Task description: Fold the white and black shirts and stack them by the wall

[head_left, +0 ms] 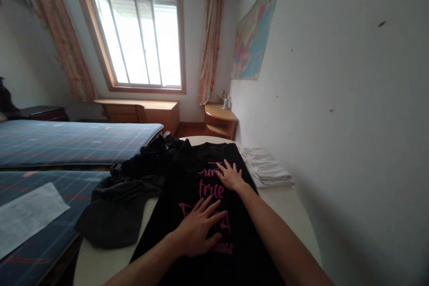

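- Bright window (137, 40), one table (284, 205) on my remote feed.
- One black shirt (182, 192) runs down from near the far edge, print up, laid flat.
- Two hands: left hand (197, 228) lower, right hand (231, 175) nearer the far edge, fingers spread, gripping nothing; I'd guess steadying cloth.
- One white stack (268, 167) by the right edge, one dark heap (124, 201) over the left, probably making room.

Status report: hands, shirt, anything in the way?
Left hand, right hand: open, resting on shirt. Shirt laid out, print up. Dark clothes crowd its left; white stack at right.
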Action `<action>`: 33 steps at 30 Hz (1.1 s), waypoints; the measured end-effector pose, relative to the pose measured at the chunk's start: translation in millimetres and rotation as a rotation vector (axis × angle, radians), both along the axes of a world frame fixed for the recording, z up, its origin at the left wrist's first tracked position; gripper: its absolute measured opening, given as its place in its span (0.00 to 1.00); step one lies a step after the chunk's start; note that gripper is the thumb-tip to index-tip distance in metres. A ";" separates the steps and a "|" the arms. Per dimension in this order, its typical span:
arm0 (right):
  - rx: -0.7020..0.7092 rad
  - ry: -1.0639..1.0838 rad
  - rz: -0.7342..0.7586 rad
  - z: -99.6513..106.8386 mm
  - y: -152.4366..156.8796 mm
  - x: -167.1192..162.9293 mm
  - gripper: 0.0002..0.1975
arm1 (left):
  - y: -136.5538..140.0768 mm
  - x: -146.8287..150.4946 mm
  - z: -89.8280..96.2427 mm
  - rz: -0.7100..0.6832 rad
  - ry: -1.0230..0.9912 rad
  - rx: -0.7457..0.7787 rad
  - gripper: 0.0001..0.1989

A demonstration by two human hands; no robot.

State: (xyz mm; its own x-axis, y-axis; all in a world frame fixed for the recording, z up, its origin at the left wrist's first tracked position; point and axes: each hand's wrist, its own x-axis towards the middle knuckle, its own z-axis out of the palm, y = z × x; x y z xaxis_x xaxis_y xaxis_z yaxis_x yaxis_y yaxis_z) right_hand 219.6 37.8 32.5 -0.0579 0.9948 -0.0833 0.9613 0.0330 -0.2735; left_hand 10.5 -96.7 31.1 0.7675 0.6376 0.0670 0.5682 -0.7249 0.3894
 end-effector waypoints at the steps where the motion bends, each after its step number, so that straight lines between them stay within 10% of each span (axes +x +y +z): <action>1: -0.016 -0.003 -0.009 -0.1 8.0 -3.7 0.32 | -0.5 0.5 0.2 0.001 0.000 -0.012 0.36; 14: -0.054 -0.029 -0.224 -20.4 70.7 -27.2 0.34 | 7.2 -3.8 0.9 0.020 -0.057 -0.046 0.37; 22: 0.135 -0.007 -0.187 -27.8 65.4 -22.5 0.32 | 42.1 -29.9 -8.0 0.398 -0.208 0.264 0.26; 28: 0.448 0.037 0.104 -19.0 52.8 -28.2 0.20 | 89.3 -81.5 -23.7 0.773 -0.369 0.442 0.20; 33: 0.461 0.118 0.383 -6.1 33.5 -56.9 0.17 | 106.8 -98.1 -28.2 0.805 -0.532 0.303 0.18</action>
